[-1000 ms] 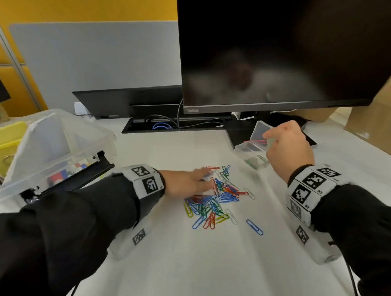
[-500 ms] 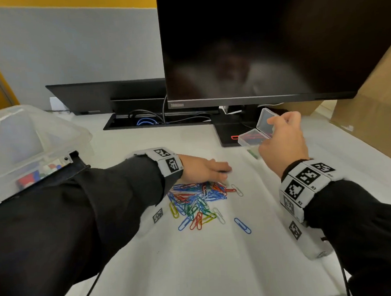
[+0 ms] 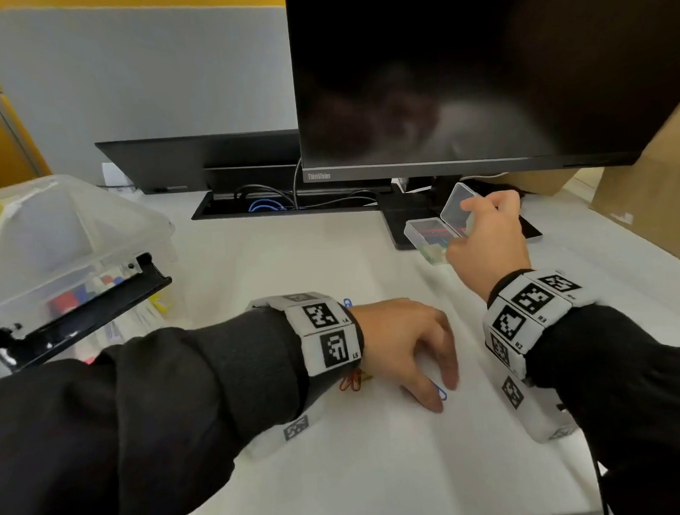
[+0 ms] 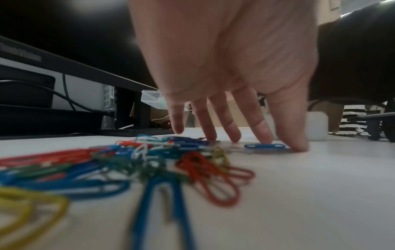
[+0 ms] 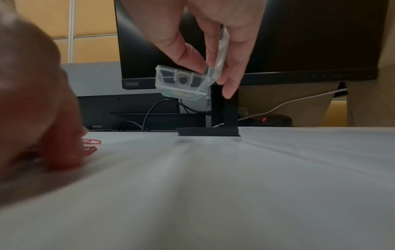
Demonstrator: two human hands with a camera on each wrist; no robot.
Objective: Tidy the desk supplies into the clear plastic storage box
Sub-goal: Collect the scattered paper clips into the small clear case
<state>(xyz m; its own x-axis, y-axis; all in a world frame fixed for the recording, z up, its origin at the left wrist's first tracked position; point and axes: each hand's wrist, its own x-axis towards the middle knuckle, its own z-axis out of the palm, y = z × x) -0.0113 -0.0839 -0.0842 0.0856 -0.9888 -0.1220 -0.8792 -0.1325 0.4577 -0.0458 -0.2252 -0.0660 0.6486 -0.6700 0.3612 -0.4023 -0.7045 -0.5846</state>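
A pile of coloured paper clips (image 4: 132,162) lies on the white desk, mostly hidden under my left hand (image 3: 411,344) in the head view. That hand arches over the pile with its fingers spread, fingertips down on the desk, and the thumb touches a single blue clip (image 4: 266,146). My right hand (image 3: 484,240) holds a small clear hinged case (image 3: 432,233) above the desk in front of the monitor stand, gripping its raised lid (image 5: 221,55); a few clips show inside. The large clear plastic storage box (image 3: 51,243) sits at the far left.
A black monitor (image 3: 458,71) on a stand (image 5: 209,131) rises behind the hands, with a cable tray (image 3: 287,202) beside it. Brown cardboard (image 3: 660,182) stands at the right. A black lid strip (image 3: 75,313) leans on the storage box.
My left hand has slid back and right over the pile, covering most clips and reaching the lone blue one. The right hand has lifted the small case up from the desk.
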